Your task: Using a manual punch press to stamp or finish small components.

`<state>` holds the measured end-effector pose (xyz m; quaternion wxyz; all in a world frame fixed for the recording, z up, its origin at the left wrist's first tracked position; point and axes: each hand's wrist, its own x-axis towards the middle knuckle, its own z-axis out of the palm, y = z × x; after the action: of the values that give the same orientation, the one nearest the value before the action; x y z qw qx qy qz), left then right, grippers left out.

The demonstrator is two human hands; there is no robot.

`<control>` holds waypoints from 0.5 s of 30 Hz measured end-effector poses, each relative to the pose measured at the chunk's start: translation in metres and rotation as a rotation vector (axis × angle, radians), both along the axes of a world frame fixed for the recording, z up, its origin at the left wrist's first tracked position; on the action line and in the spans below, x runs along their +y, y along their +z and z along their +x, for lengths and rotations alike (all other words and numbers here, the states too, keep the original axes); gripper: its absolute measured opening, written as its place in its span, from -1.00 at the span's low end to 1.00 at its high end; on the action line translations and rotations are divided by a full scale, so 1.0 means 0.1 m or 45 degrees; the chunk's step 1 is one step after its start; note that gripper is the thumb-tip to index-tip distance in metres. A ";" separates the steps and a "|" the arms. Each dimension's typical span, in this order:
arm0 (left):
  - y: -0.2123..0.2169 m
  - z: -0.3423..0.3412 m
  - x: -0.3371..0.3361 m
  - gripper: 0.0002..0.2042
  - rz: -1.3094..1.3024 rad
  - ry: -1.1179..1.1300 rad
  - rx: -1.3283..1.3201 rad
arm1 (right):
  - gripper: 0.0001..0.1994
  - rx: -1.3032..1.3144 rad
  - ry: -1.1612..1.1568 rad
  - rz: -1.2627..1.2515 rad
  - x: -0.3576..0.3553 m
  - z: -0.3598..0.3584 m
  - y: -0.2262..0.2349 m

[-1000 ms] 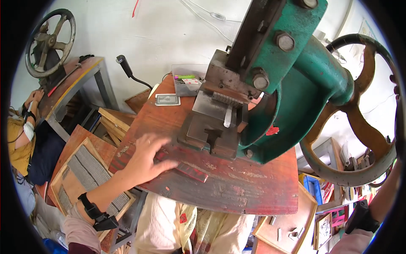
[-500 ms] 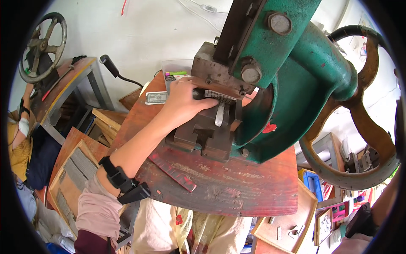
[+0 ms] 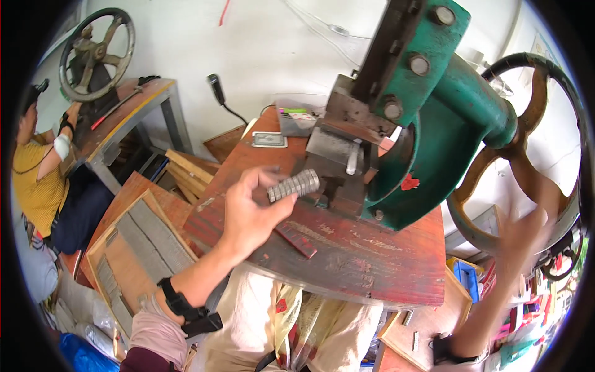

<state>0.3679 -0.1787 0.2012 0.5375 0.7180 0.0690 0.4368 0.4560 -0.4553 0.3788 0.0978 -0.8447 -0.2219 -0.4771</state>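
Note:
A short row of small grey metal pieces [image 3: 294,186] is pinched between the thumb and fingers of my left hand [image 3: 248,214], in front of the green hand press [image 3: 468,136] and clear of it. On the press's steel bed [image 3: 334,146] lies a small pale metal bar [image 3: 352,159], under the ram block. At the far right, my right hand [image 3: 524,226] is in front of the press's handwheel [image 3: 538,115]. Motion smears its fingers, so whether it touches the wheel cannot be made out.
A reddish ruler-like strip [image 3: 296,240] lies on the worn red table [image 3: 384,273]. Behind are a framed grey plate [image 3: 270,139] and a clear box [image 3: 297,124]. At left stands a wooden tray [image 3: 118,251] of grey strips. Another person [image 3: 40,180] works at a second wheeled press [image 3: 96,53].
My left hand has drawn back from under the ram toward me, bringing the row of metal pieces out. My right hand has risen from the lower right edge up to the handwheel.

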 end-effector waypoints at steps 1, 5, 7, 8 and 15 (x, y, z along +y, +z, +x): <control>-0.05 -0.20 -0.03 -0.80 -0.053 -0.030 -0.013 | -0.67 0.630 0.221 0.387 0.20 -0.33 -0.50; -0.27 -0.67 -0.34 -0.74 0.173 -0.056 -0.038 | -0.47 2.161 1.270 1.261 0.63 -0.85 -1.87; -0.30 -0.85 -0.49 -0.72 0.482 -0.004 -0.011 | -0.60 2.351 1.346 1.691 0.83 -1.19 -2.14; -0.29 -0.96 -0.53 -0.70 0.672 0.008 -0.023 | -0.78 2.360 1.343 2.074 0.98 -1.36 -2.11; -0.42 -1.06 -0.79 -0.67 0.745 0.002 -0.097 | -0.76 2.242 1.332 2.013 0.66 -1.44 -2.12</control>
<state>0.2618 -0.2582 0.1596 0.3094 0.8255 -0.0794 0.4652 0.3117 -0.3897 0.1666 0.8541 -0.3995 -0.0449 0.3300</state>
